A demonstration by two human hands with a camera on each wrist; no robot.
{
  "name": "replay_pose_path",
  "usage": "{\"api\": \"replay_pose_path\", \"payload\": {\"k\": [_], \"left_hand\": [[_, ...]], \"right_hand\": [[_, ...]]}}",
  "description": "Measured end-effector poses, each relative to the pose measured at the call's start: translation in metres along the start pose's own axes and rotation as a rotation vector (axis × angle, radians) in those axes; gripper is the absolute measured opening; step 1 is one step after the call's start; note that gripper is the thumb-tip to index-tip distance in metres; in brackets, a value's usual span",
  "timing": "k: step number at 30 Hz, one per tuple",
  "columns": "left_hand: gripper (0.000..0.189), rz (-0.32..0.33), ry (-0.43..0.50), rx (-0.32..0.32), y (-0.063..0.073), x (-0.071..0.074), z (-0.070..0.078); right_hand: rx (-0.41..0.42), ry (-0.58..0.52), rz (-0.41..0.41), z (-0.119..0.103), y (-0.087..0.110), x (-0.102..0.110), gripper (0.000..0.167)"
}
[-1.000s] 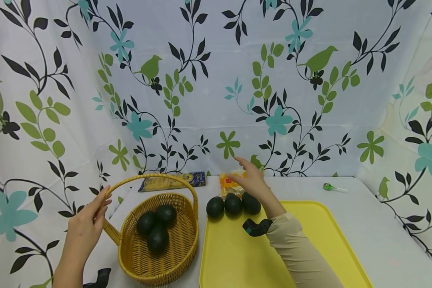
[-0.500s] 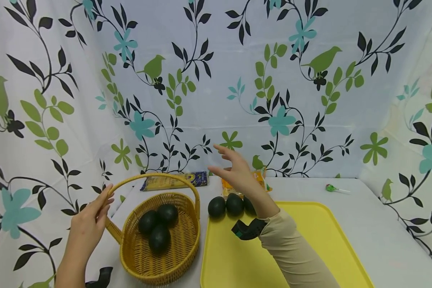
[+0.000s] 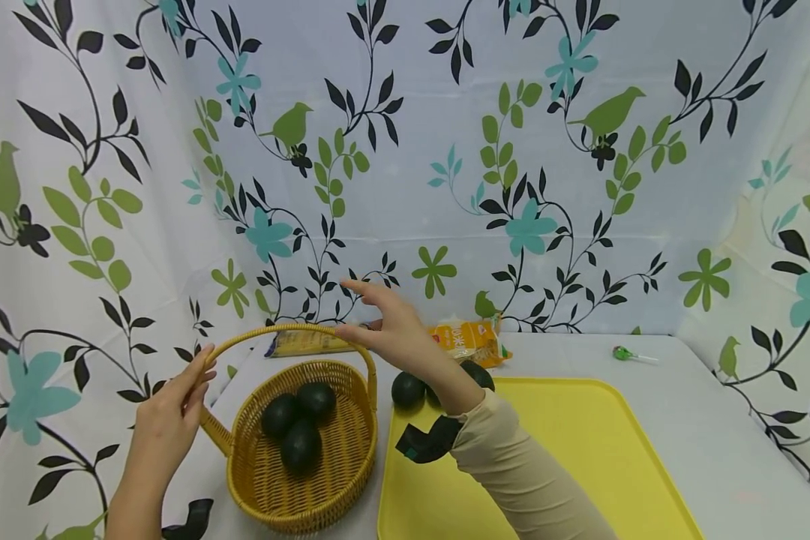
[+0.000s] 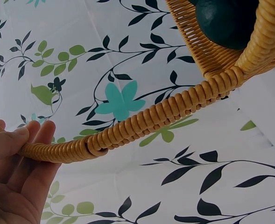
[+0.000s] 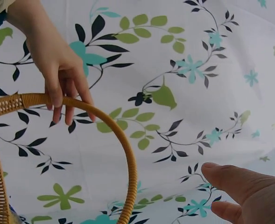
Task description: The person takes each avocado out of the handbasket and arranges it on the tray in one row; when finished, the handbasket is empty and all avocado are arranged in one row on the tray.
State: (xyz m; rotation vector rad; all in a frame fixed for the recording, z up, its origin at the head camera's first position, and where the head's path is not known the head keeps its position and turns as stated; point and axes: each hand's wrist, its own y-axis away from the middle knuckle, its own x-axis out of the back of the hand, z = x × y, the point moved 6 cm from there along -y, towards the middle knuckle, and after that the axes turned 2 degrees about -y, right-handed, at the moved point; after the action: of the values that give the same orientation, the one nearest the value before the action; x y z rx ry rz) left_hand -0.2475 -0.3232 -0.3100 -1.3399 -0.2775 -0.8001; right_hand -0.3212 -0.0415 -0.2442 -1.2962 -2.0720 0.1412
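A yellow wicker basket stands at the left with three dark green avocados inside. My left hand holds its arched handle on the left side, thumb and fingers around it in the left wrist view. My right hand hovers by the right part of the handle, fingers spread and nothing held. In the right wrist view the right hand looks apart from the handle. More avocados lie at the tray's far left corner, partly hidden by my right forearm.
The yellow tray lies to the right of the basket. Behind are a long yellow-and-blue packet and an orange packet against the patterned curtain. A green lollipop lies at the back right.
My right hand has moved left, from over the orange packet and the tray's avocados to beside the basket handle. The left hand keeps its hold on the handle.
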Motion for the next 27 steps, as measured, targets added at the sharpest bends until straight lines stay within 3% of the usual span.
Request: {"api": "replay_pose_path", "payload": {"k": [7,13,17,21,27], "left_hand": [[0.073,0.002,0.000,-0.008,0.001,0.000,0.000],[0.073,-0.004,0.001,-0.009,0.003,0.000,0.000],[0.072,-0.003,0.004,-0.015,0.002,0.000,0.001],[0.071,-0.004,0.009,-0.010,0.000,0.000,0.000],[0.071,0.003,-0.005,-0.031,0.000,0.000,0.001]], "right_hand": [[0.010,0.018,-0.142,-0.006,-0.005,-0.033,0.060],[0.054,0.057,-0.174,-0.010,0.000,-0.053,0.047],[0.086,0.105,-0.240,-0.012,0.001,-0.063,0.045],[0.020,0.157,-0.302,0.001,-0.005,-0.080,0.046],[-0.196,0.187,-0.342,0.049,-0.016,-0.123,0.045]]}}
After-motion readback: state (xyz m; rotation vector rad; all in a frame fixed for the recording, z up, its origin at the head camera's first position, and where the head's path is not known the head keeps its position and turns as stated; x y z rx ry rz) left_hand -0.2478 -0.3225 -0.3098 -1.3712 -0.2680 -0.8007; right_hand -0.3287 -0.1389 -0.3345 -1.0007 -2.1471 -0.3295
